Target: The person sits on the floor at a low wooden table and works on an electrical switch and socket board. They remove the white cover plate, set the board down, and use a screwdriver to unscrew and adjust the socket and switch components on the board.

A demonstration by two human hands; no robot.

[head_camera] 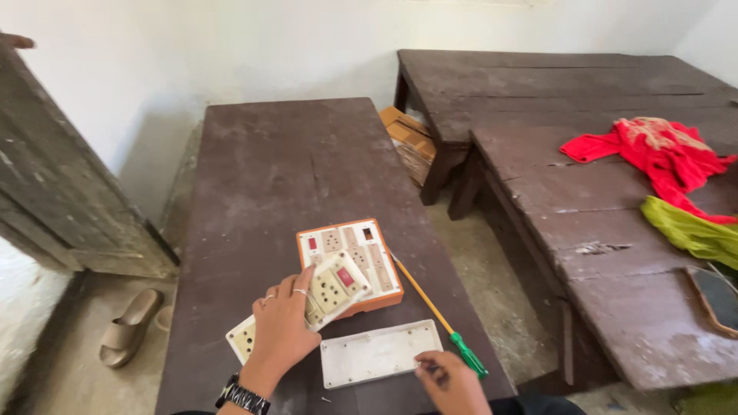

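Orange-framed switchboard [361,257] beside left hand [280,330]

Orange-framed cream plastic switchboard [355,261] with red switches, white rectangular plastic cover plate [379,353], yellow-shafted green-handled screwdriver [444,323], dark brown worn wooden table [284,169], red patterned cloth [665,154]

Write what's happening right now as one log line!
left hand: holds cream socket plate | right hand: touches white cover | orange switchboard on brown table | screwdriver beside it
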